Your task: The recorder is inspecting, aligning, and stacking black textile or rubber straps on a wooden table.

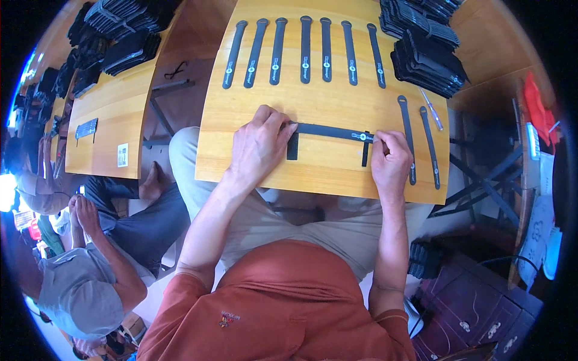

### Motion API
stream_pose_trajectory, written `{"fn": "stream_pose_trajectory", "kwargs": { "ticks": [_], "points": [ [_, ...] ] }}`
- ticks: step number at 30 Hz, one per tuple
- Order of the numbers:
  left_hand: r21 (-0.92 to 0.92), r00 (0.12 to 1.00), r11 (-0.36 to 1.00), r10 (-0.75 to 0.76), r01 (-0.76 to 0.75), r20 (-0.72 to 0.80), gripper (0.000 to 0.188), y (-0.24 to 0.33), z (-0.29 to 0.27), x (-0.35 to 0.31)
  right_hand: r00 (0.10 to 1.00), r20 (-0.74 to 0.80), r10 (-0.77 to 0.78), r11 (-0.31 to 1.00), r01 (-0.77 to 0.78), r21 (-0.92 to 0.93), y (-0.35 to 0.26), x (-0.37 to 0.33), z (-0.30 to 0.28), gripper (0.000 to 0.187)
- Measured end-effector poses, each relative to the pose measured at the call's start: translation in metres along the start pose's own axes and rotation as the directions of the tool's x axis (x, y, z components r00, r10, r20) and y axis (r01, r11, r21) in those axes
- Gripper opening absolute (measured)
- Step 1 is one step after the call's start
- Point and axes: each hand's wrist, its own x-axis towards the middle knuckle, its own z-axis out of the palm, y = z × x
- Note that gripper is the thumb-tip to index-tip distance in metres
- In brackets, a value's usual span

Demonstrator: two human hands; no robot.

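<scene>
Head: left grip [257, 144] and right grip [391, 159], pinched closed, hold a dark strap [333, 130].

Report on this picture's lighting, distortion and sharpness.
Head view: white glare at the left edge, washing out detail there; head view: black fisheye rim rounding off the corners; head view: dark strap held by left hand and right hand fairly crisp, table brightly lit.

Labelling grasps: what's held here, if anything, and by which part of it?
A black strap, held by both ends: the left hand pinches its left end, the right hand its right end.
</scene>
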Motion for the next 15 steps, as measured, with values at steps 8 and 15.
{"fn": "stream_pose_trajectory", "kwargs": {
  "ticks": [8, 15],
  "points": [
    [0.052, 1.000, 0.999, -0.007, 0.008, -0.003, 0.022, 0.000, 0.004, -0.002, 0.995, 0.100, -0.021, 0.957, 0.049, -0.286, -0.018, 0.002, -0.011, 0.016],
    [0.078, 0.998, 0.995, 0.065, -0.064, -0.021, 0.021, -0.008, 0.007, -0.004, 0.860, 0.384, -0.336, 0.909, 0.403, -0.108, -0.107, -0.013, 0.038, 0.049]
  ]
}}
